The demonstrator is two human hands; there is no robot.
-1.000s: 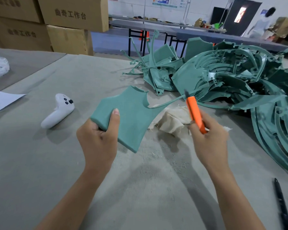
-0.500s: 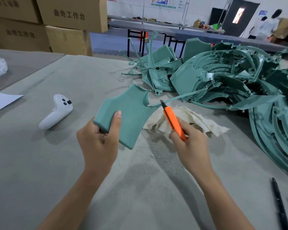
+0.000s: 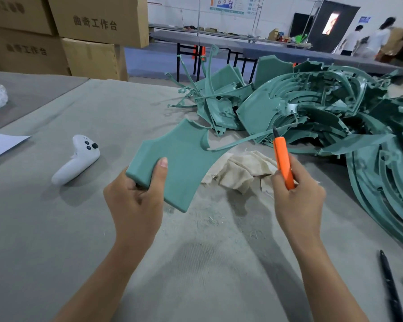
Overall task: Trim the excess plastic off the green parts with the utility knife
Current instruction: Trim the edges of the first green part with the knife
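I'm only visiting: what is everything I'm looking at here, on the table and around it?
table: one, grey, fills the foreground
green part: one, green, held up at centre
utility knife: one, orange, right of the part, blade pointing up
pile of green parts: many, green, far right of table
cloth: one, cream, on table behind the knife
controller: one, white, on table at left
pen: one, black, near right corner
sheet of paper: one, white, left edge
cardboard boxes: several, brown, stacked back left
left hand: grips the green part's near corner
right hand: grips the knife
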